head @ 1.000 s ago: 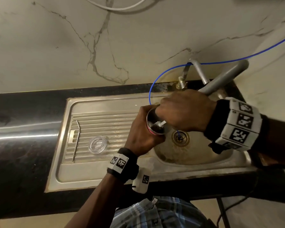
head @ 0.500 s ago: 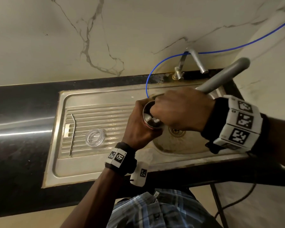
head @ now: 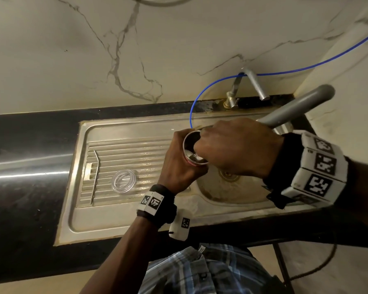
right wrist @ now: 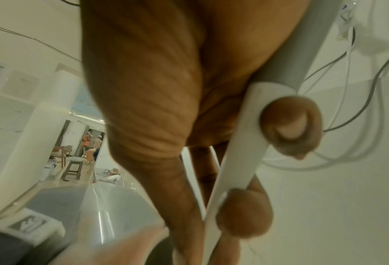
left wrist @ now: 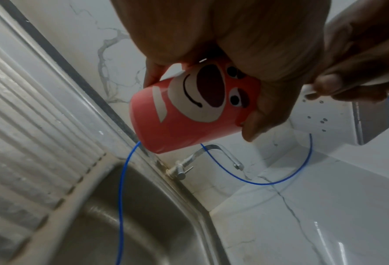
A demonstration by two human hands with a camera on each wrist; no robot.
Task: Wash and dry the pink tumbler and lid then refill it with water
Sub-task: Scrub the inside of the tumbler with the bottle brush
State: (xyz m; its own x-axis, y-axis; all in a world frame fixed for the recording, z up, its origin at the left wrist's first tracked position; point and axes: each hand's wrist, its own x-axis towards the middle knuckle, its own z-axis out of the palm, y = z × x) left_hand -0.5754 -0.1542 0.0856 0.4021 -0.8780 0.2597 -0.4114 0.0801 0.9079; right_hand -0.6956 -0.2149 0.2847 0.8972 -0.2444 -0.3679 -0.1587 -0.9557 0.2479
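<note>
The pink tumbler (left wrist: 189, 111), printed with a bear face, is tilted above the sink bowl (head: 232, 194); my left hand (head: 179, 164) grips its upper part. Its steel-lined mouth (head: 192, 149) faces up toward me. My right hand (head: 234, 147) grips a bottle brush by its grey-and-white handle (head: 295, 107), fingers curled round the handle (right wrist: 241, 143). The brush head reaches down inside the tumbler, mostly hidden by my right hand. The clear round lid (head: 123, 181) lies flat on the ribbed draining board, left of both hands.
A bent metal straw (head: 95, 177) lies on the draining board left of the lid. A steel tap (head: 253, 85) stands behind the bowl, with a thin blue tube (head: 191, 111) looping down into the sink. Black counter (head: 26, 166) surrounds the sink; marble wall behind.
The brush has gone deeper into the tumbler: its white bristles showed at the mouth one second ago and are now hidden. Both hands stay over the sink bowl.
</note>
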